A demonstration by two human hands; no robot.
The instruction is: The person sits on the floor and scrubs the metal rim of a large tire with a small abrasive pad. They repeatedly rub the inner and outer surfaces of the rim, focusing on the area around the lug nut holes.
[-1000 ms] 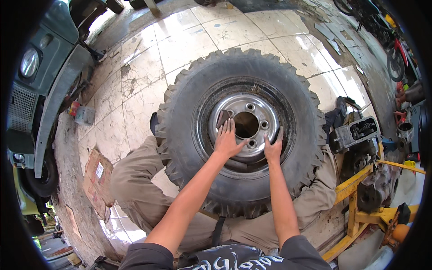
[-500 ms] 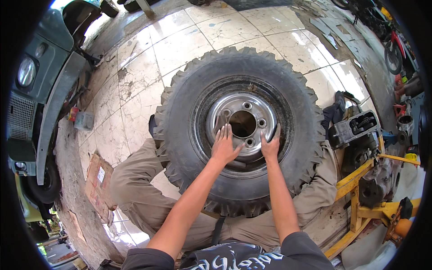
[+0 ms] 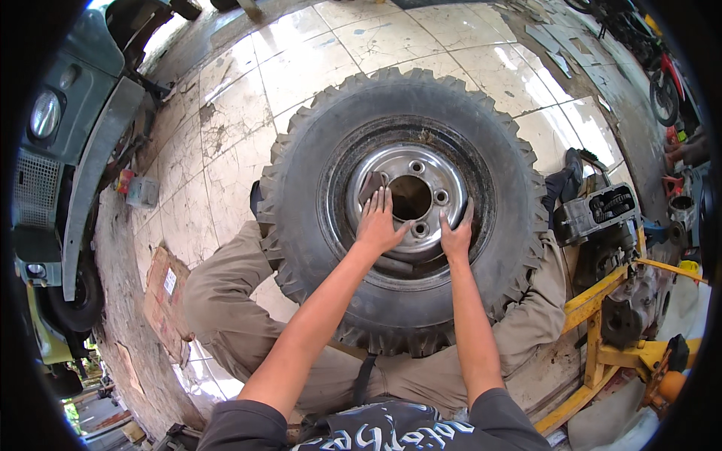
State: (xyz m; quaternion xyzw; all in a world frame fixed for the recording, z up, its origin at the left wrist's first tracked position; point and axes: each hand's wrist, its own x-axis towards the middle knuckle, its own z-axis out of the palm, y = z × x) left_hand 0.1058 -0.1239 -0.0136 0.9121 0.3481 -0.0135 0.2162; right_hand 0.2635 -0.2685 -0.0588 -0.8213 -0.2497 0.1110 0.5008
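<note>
A large knobbly tyre [image 3: 301, 173] on a steel wheel rim [image 3: 368, 160] lies flat, resting against my legs. My left hand [image 3: 380, 224] lies on the rim's left face, fingers stretched and thumb toward the centre hole. Under its fingers a dark brown, folded sheet [image 3: 369, 185], which looks like sandpaper, is pressed to the metal. My right hand [image 3: 456, 234] touches the lower right of the rim, thumb and fingers parted around its raised edge, with nothing seen in it. A dark curved strip [image 3: 394, 264] sits inside the rim near my left wrist.
At the right stand a yellow metal frame [image 3: 590, 301] and a grey gearbox-like casing [image 3: 583, 218]. A flat cardboard box [image 3: 164, 289] and a clear container [image 3: 143, 192] are at the left, near a grey vehicle front [image 3: 45, 173]. Motorcycles [image 3: 664, 94] stand far right.
My left hand and the brown sheet have moved a little up along the rim's left face. My right hand's fingers have shifted slightly. The whole view has moved slightly.
</note>
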